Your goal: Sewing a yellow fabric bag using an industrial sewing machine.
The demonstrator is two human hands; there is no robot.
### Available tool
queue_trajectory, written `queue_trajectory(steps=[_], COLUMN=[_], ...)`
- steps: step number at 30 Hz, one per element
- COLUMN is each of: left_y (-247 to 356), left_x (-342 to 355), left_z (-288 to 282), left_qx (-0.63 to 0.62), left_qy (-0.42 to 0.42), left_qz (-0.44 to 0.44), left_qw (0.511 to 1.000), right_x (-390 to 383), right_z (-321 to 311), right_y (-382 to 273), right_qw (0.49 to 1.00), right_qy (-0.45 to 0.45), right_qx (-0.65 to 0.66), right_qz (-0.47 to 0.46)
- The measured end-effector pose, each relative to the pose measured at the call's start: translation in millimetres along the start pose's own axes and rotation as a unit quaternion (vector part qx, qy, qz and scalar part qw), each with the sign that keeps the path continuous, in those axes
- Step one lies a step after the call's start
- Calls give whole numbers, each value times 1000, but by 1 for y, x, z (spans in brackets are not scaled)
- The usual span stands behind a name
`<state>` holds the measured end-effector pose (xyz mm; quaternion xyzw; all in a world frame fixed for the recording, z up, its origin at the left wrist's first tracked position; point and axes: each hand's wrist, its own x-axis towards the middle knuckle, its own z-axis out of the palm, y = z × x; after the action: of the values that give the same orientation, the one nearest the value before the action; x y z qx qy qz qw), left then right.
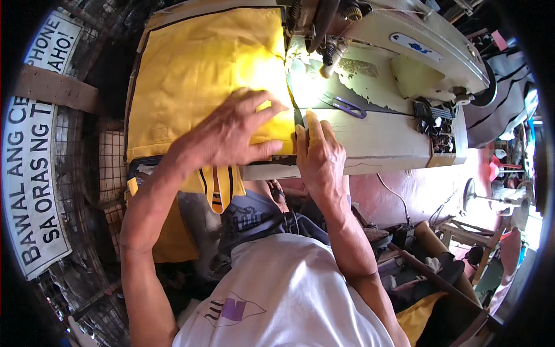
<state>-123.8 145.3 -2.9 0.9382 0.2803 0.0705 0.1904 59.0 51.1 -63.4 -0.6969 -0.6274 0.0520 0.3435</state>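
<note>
A large yellow fabric panel (185,69) with dark edging lies flat on the sewing machine table, its right edge running beside the needle area. Over its lower right part is my left hand (240,124), fingers spread and nothing held in them. My right hand (321,147) is at the panel's lower right corner, thumb and fingers closed on the dark-edged border. The sewing machine (428,34) stands to the right, its lamp lighting the cloth brightly. The glare and machine parts hide the needle tip. Purple-handled thread snips (350,107) lie on the machine bed.
A yellow strap with dark stripes (217,194) hangs off the table's front edge by my lap. A bobbin winder (442,124) sits at the table's right end. Wire mesh and a lettered sign (37,191) stand on the left. Cloth and wooden pieces (442,283) crowd the lower right.
</note>
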Motion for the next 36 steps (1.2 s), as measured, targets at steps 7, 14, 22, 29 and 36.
queue_trajectory(steps=[7,14,22,29,36], left_y=[6,10,17,16,10], left_x=[-19,-20,-20,-11,-8], left_z=[48,55,59,39,42], left_qx=[38,49,94,51,98], left_qy=[125,146,146,98,115], left_qz=[98,84,83,92,105], left_qw=[987,985,981,990,983], right_x=[-15,-15,-13,-17,-26], right_z=[-5,-7,-13,-20,-17], right_y=[-3,-6,-5,-14,-12], right_qw=[1000,999,995,992,993], right_qy=[-2,-24,-90,-120,-99], right_qx=[-3,16,27,-24,-18], right_qz=[14,30,33,-26,-65])
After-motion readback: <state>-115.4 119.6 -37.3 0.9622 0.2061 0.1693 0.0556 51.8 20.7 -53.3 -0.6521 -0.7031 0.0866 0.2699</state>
